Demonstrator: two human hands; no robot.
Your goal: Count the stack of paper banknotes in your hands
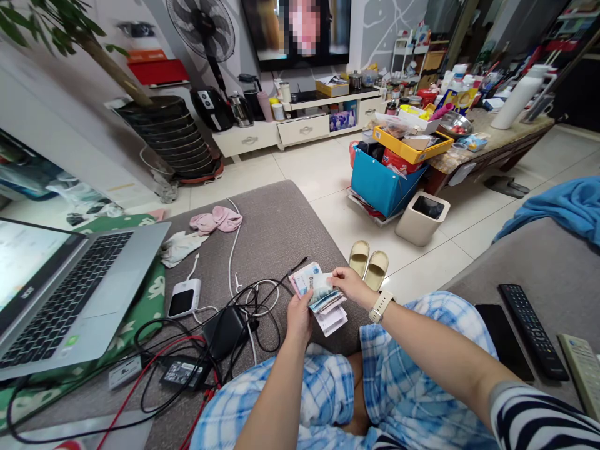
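A broad, grey woven-fabric sofa (285,212) fills the near part of the scene, with an open silver laptop (84,294) on a green patterned cloth at its left. At far right stands a long, cluttered desk (534,128), and along the far wall runs a low white cabinet (248,139) with closed drawers. At far left, a black, ribbed, round pot (175,137) holds the thick trunk of a leafy plant.

On the floor against the desk's near left end, an open blue box (382,184) with slanting sides is crammed with a red packet (398,164) and dark stuff that cannot be told apart. Over its top sits a shallow yellow cardboard tray (429,154), filled with small wrapped goods. Just right of the blue box and nearer, a beige, rounded-square waste bin (415,228) stands open; its inside is too dark to read. A tall white jug (520,103) stands upright on the desk, and to its left a round steel bowl (445,120) contains red pieces.

Near the middle, above the sofa's edge, the left hand (300,312) has its fingers closed on a fanned bundle of pale printed paper notes and white slips (328,303). The right hand (349,282) pinches a note at the bundle's upper right edge between its fingertips.
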